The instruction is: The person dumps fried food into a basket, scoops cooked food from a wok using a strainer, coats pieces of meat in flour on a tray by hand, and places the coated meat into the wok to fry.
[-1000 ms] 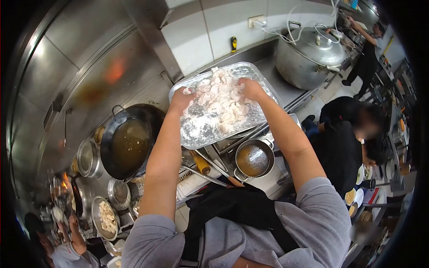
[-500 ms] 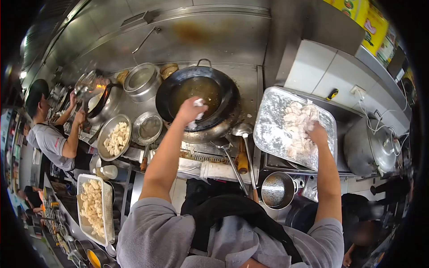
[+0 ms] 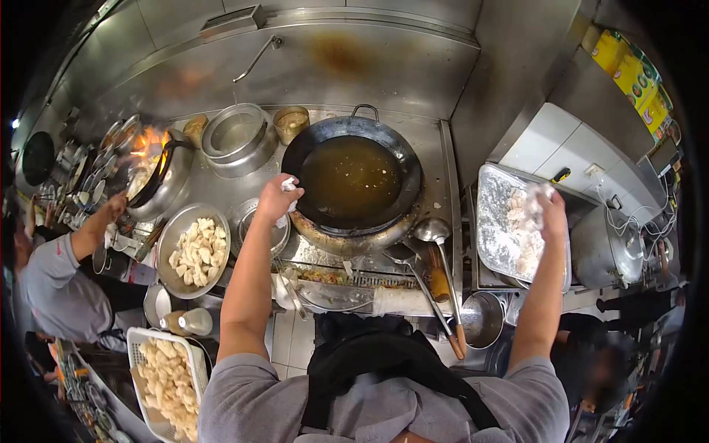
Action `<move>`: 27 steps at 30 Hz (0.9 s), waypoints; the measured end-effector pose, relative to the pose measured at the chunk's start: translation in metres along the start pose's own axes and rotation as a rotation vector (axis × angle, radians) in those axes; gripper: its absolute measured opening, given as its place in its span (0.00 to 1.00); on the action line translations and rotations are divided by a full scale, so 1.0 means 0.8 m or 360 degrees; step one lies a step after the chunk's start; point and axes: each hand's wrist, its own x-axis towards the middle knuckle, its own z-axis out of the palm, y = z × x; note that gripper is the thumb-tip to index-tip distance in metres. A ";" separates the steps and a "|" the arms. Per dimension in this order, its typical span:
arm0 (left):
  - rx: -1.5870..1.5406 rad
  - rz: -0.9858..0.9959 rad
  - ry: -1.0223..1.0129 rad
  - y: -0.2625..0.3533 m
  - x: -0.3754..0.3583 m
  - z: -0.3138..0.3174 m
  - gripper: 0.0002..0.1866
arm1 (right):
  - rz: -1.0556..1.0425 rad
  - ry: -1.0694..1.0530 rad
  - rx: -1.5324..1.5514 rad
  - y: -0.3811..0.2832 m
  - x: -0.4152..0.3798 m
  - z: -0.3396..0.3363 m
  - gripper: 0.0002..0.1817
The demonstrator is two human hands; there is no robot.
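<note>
A large black wok (image 3: 354, 184) full of brown oil sits on the burner in front of me. My left hand (image 3: 277, 198) hovers at its left rim, fingers closed on a small white floured piece. To the right lies a metal tray (image 3: 489, 221) dusted with flour and holding a heap of floured pieces (image 3: 517, 244). My right hand (image 3: 550, 210) is raised just above that heap and grips some floured pieces, which are blurred.
Two ladles (image 3: 432, 235) lean by the wok's right side. A bowl of pale pieces (image 3: 196, 247) and a white basket (image 3: 166, 384) of them lie to the left. A co-worker (image 3: 59, 288) tends a flaming wok (image 3: 151, 170). A lidded pot (image 3: 605, 244) stands far right.
My left hand has drawn back from over the oil to the wok's left rim. My right hand has lifted off the heap with pieces in it. The view has swung slightly.
</note>
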 end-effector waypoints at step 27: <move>0.0495 0.1021 0.0101 0.204 0.014 -0.085 0.31 | -0.1180 -0.0525 -0.1397 -0.127 0.011 0.272 0.21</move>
